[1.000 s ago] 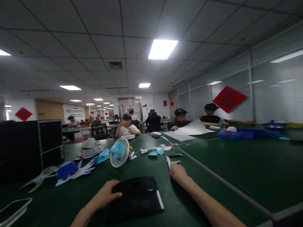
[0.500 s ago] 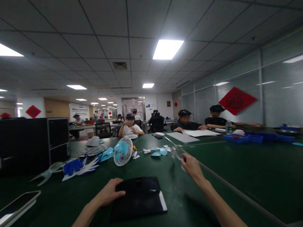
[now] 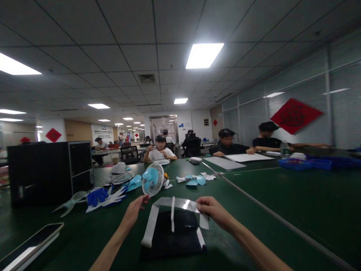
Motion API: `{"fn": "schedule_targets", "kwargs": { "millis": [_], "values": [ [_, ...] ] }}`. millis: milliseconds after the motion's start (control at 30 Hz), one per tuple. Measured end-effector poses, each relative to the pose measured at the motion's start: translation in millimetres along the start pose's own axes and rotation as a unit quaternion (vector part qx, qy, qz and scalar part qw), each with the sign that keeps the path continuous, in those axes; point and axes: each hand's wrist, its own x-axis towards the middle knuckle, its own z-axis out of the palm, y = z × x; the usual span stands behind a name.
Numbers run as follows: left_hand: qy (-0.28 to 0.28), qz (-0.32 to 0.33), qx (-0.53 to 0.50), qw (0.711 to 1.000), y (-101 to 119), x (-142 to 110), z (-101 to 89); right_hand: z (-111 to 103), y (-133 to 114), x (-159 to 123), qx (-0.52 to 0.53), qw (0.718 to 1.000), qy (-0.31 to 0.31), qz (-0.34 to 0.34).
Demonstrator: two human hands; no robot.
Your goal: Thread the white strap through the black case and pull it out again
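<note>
My left hand and my right hand hold a clear plastic bag with white strips stretched between them, just above a black folded item that lies on the green table. The left hand pinches the bag's upper left edge. The right hand grips its right end. A white strip hangs from the left side down to the table, and a thinner one hangs at the middle.
A phone lies at the near left. Blue-and-white gloves, a small blue fan and loose fan parts sit behind. A black computer case stands left. Several people sit at the far end; blue trays at right.
My right hand picked up the clear bag from the table and brought it back over the black item. My left hand left the black item and took the bag's other end.
</note>
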Motion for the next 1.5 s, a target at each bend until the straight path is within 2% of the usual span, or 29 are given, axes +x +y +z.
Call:
{"fn": "schedule_targets", "kwargs": {
  "millis": [67,167,267,467,533,733,800,933,1067,1500],
  "values": [
    [-0.057,-0.016,-0.017,0.998,9,-5,1.2,5,3,0,-0.001,1.0,-0.021,0.008],
    [-0.126,-0.001,0.012,0.992,18,-14,6.1,8,7,1,-0.012,0.999,-0.025,0.024],
    [-0.143,0.0,0.03,0.989,24,-20,10.7,9,7,0,-0.023,0.999,-0.023,0.041],
    [-0.143,-0.033,-0.033,0.989,36,-26,11.0,8,6,-3,-0.034,0.996,-0.047,0.066],
    [-0.159,-0.056,-0.04,0.985,38,-29,9.5,7,8,-4,-0.038,0.995,-0.052,0.076],
    [-0.311,-0.157,-0.022,0.937,23,-34,8.4,6,7,-8,-0.068,0.986,-0.1,0.118],
    [-0.336,-0.168,0.002,0.927,13,-32,10.7,8,11,-8,-0.098,0.983,-0.102,0.121],
    [-0.348,-0.179,0.059,0.918,3,-28,15.6,14,28,-1,-0.177,0.974,-0.082,0.111],
    [-0.34,-0.171,0.088,0.921,4,-27,15.7,19,40,5,-0.202,0.971,-0.08,0.097],
    [-0.327,-0.148,0.139,0.923,-2,-26,12.4,19,41,3,-0.293,0.952,-0.068,0.048]
  ]
}}
